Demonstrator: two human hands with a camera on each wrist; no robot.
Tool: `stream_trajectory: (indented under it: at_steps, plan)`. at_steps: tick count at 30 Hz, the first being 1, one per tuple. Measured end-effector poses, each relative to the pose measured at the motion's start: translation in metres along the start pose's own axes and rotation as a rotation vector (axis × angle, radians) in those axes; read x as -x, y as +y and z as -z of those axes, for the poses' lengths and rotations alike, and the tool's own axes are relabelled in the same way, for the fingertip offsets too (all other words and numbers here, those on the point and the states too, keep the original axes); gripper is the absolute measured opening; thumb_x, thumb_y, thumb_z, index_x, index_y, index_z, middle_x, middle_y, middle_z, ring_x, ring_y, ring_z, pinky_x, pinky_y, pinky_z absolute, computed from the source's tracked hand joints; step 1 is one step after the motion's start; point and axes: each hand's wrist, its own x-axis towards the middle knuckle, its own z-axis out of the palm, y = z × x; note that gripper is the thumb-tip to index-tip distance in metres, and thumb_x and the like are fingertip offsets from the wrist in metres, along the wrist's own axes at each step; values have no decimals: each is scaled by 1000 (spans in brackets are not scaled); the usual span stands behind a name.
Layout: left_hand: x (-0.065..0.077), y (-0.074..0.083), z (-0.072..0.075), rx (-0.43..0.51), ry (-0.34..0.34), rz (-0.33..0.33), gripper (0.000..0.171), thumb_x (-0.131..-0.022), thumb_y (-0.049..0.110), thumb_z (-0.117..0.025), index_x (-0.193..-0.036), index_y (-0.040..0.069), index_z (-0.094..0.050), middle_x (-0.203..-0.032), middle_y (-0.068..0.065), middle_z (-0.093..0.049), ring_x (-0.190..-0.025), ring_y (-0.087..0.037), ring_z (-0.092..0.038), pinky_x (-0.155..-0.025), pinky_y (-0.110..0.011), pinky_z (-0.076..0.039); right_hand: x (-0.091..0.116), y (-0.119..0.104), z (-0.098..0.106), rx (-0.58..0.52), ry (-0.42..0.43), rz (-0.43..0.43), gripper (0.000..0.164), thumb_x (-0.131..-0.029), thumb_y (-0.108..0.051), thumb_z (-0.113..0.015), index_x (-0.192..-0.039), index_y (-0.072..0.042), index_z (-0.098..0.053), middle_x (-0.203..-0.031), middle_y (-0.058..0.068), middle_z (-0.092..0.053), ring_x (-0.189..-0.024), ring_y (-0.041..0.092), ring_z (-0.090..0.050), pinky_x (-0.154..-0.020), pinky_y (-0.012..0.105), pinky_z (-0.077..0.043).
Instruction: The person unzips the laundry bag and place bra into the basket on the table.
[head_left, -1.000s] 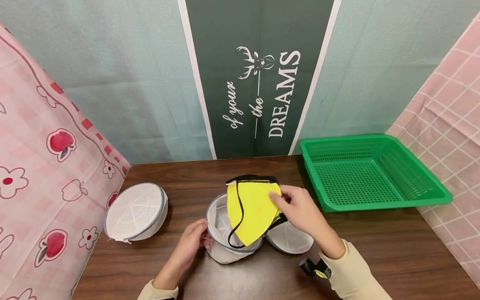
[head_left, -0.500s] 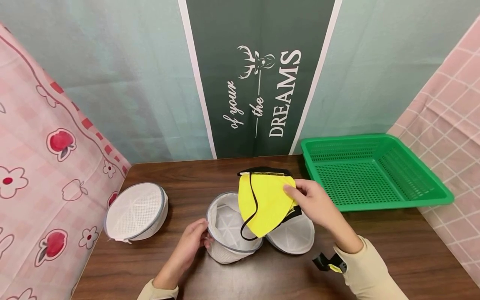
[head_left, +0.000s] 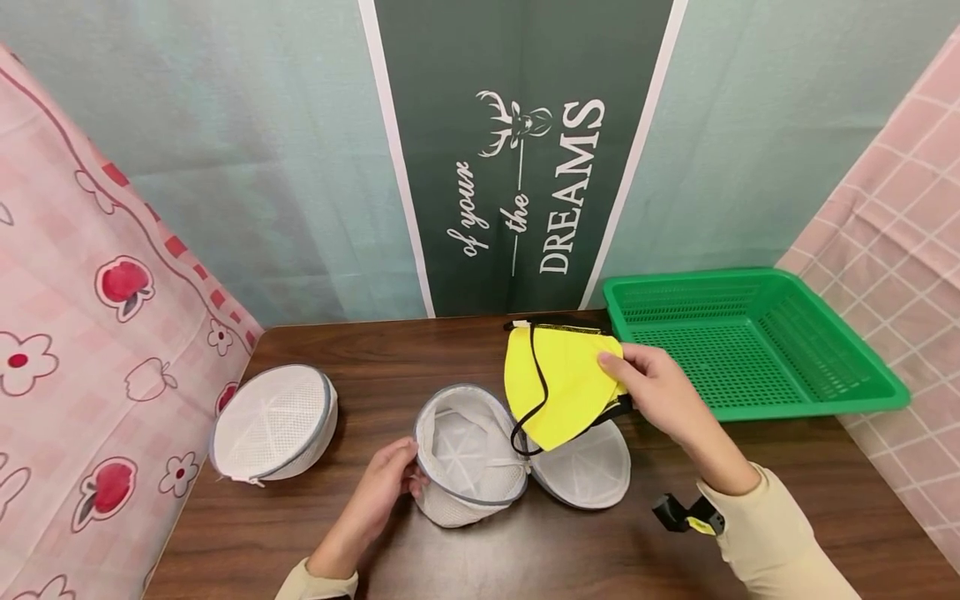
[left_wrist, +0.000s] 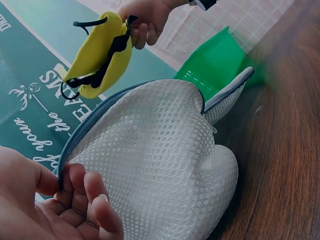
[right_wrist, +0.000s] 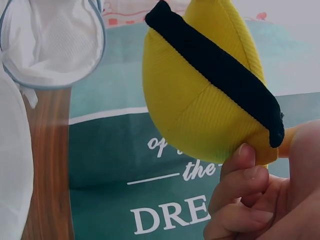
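**Pinching on Both Sides**

My left hand (head_left: 387, 477) is low, and its thumb (left_wrist: 44, 182) and fingers (left_wrist: 95, 186) are bent in a pinch. My right hand (head_left: 654, 388) is up in the air, farther forward. Its thumb presses one side and its fingers curl on the other. My left arm (head_left: 334, 543) and right arm (head_left: 718, 457) both lean in toward the middle.

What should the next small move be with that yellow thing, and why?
Probably carry the yellow cloth item on toward the green basket: in the last second the right hand has moved it from above the open mesh bag toward that basket, while the left hand holds the bag.
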Motion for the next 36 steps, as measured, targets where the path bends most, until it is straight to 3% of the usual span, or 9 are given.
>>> stream_trajectory:
  at_steps: [8,20,28,36]
  plan:
    - [1,2,-1,-16,5,9,24,-105,10,-41,-89,3,-58,-75,-5,-55,-68,-13,-54,-58,-21,-46,-4,4,22,13,-9,-57,39,-107,-33,-52,-112,1,-69,-64,-1,-48,-47,14,-35,-46,30,-38]
    - [2,3,-1,-17,4,18,24,-105,10,-41,-89,3,-57,-75,-5,-55,-68,-14,-54,-58,-21,-46,-15,7,58,58,-50,-127,42,-109,-35,-47,-111,4,-64,-67,-2,-48,-52,16,-38,-50,30,-38]
    - [1,2,-2,-13,0,33,25,-105,11,-40,-87,5,-56,-76,-4,-56,-69,-14,-54,-58,-21,-46,-27,10,86,73,-74,-167,41,-109,-38,-44,-105,-3,-64,-72,-2,-50,-56,18,-39,-55,29,-39]
    - [2,1,-1,-19,13,31,24,-104,10,-41,-88,4,-57,-76,-5,-56,-69,-14,-55,-57,-21,-46,-31,11,121,38,-89,-149,38,-110,-37,-44,-84,-12,-60,-65,1,-35,-51,21,-29,-51,36,-30]
